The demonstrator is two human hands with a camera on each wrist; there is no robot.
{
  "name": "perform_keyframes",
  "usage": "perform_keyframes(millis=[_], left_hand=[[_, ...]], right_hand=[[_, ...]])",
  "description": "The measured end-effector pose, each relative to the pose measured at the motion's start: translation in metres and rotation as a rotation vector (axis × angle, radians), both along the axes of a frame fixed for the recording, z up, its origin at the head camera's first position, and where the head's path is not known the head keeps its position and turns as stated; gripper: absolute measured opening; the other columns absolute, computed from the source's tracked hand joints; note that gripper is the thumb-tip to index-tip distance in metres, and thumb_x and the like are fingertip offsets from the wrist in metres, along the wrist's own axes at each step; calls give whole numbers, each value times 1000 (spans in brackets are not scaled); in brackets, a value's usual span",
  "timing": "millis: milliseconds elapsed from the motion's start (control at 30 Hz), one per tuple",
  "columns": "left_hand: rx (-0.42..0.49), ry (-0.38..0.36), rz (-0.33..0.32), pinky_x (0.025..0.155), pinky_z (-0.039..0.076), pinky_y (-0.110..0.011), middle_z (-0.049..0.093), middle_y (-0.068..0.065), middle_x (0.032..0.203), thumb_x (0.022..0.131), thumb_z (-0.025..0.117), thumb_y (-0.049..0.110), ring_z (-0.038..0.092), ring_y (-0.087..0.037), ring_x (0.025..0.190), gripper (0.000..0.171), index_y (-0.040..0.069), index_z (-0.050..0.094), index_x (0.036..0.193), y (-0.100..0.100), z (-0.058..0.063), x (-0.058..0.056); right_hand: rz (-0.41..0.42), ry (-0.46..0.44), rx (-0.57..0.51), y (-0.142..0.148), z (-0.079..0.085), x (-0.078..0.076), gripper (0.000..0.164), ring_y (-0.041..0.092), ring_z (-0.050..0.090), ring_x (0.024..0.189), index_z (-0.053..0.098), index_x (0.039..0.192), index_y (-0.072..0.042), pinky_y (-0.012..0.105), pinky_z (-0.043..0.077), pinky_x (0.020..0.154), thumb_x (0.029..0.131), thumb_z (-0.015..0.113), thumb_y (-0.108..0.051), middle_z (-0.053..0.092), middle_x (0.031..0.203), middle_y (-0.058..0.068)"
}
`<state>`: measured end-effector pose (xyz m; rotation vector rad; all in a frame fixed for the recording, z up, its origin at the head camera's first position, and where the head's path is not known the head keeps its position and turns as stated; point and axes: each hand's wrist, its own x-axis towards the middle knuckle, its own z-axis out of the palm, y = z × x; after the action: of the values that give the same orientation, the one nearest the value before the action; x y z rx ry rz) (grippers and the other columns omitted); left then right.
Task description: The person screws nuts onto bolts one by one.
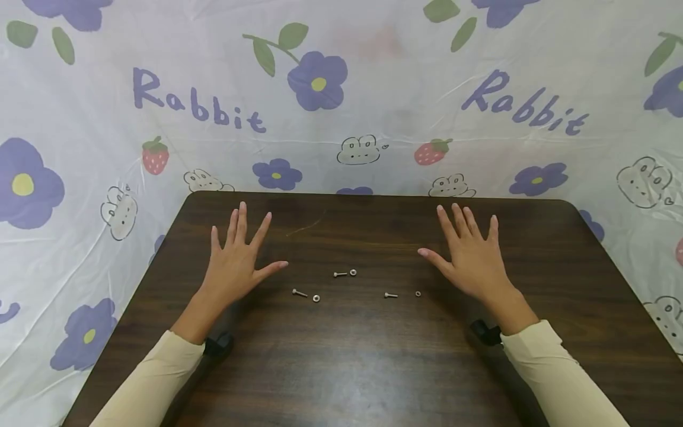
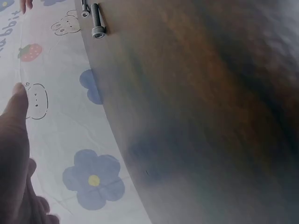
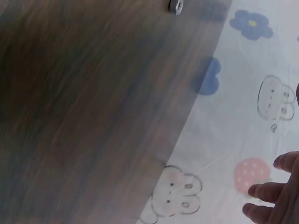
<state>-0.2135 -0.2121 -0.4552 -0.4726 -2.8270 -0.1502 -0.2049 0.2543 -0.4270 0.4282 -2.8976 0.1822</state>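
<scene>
Both hands are spread with straight fingers over the dark wooden table (image 1: 341, 356), holding nothing. My left hand (image 1: 232, 267) is at the left; nearest to it lie a bolt (image 1: 300, 293) and a nut (image 1: 316, 298). A second bolt (image 1: 340, 274) lies farther back, with another nut (image 1: 353, 273) at its right end. Toward my right hand (image 1: 475, 264) are a third bolt (image 1: 391, 295) and a smaller nut (image 1: 418, 293). In the left wrist view, a socket-head bolt (image 2: 98, 25) shows near the top. The right wrist view catches a nut (image 3: 176, 5) at its upper edge.
A white cloth (image 1: 384, 89) printed with flowers, rabbits and strawberries hangs behind the table and along its sides. Each wrist wears a dark camera, one on the left wrist (image 1: 219, 343) and one on the right wrist (image 1: 485, 332).
</scene>
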Motion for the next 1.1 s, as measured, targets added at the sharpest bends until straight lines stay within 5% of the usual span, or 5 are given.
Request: perform_keyframes(millis=[233,633,1100], left_hand=[[-25,-26,-91,112,35,-66,8,-24,167,88,59,74,19,-37,153,100,29,12,164,-5,0,6],[-115,-50,-254,99,51,-58,38,-21,158,95,60,62,52,-37,135,78,19,42,156,-2,6,23],[-169,-88,-315,89,57,-53,62,-15,137,92,63,63,65,-33,118,69,21,56,147,9,6,28]], right_hand=[[55,16,6,-21,5,8,93,40,25,151,16,163,-12,67,-6,119,98,47,-69,28,163,21],[205,86,-27,-54,6,25,87,35,51,136,28,160,-10,63,19,120,97,61,-58,52,149,18],[349,157,-34,-93,-1,42,73,30,66,116,48,150,-6,58,42,109,95,69,-49,68,129,14]])
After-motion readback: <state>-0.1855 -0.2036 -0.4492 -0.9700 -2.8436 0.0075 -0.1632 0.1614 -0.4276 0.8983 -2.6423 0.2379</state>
